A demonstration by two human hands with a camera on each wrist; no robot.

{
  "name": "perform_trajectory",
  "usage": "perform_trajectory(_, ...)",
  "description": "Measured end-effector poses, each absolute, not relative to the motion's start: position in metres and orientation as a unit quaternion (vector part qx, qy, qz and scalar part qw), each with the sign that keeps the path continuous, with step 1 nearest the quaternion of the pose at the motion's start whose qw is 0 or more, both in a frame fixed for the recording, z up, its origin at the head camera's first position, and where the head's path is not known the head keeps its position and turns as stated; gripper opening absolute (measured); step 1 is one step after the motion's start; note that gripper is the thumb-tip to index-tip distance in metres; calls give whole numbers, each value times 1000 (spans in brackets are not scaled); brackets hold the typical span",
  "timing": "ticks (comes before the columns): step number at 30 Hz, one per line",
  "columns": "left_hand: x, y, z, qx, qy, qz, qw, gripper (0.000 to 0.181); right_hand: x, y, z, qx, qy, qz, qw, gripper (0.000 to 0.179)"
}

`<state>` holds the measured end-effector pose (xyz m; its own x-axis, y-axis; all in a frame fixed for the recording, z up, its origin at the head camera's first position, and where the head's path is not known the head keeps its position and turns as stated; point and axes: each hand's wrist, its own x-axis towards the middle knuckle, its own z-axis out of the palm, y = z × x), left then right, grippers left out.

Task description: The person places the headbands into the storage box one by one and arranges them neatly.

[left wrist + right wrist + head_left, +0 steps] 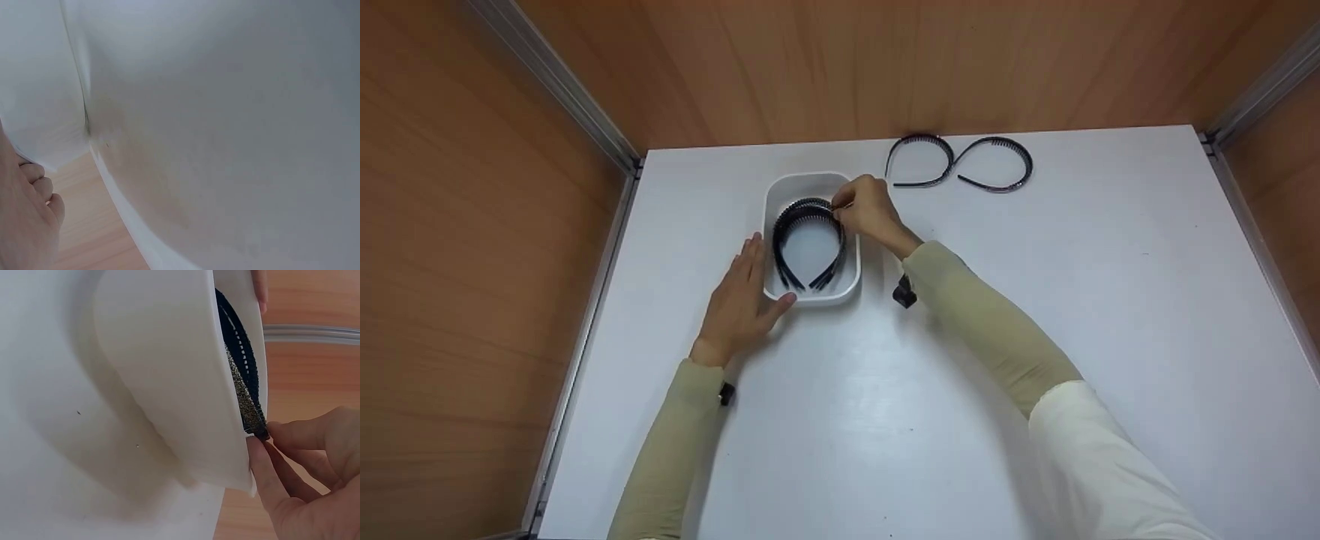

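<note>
A white plastic tub [812,301] holds several dark toothed headbands [780,251], stacked with their ends toward the person. My left hand [735,307] lies along the tub's left side, fingers straight and thumb at the near corner. At the tub's far right corner, my right hand [870,210] pinches a headband between thumb and fingers. The right wrist view shows those fingertips on the end of a glittery dark headband [242,391] at the rim, beside a black one with teeth [244,349]. In the left wrist view, the left hand [28,219] touches the tub wall [39,84].
Two more dark headbands, a left one [949,169] and a right one [1027,169], lie side by side at the back of the white table [1110,300]. Wood-grain panels [840,67] with metal edging stand behind and at both sides.
</note>
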<state>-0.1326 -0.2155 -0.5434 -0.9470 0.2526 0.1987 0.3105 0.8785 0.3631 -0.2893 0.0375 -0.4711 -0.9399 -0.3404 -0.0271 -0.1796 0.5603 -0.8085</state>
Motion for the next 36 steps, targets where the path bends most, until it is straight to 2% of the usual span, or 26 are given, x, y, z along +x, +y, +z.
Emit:
perform_trajectory(13, -133, -215, -539, -137, -970, -193, 50, 102, -294, 54, -466, -151, 868, -468, 75, 20)
perform_trajectory(20, -133, -215, -539, -146, -968, -196, 63, 102, -298, 66, -464, -147, 878, -449, 72, 20)
perform_trajectory(36, -131, -216, -540, -139, -971, -186, 49, 104, -306, 108, -463, -109, 887, -445, 57, 20)
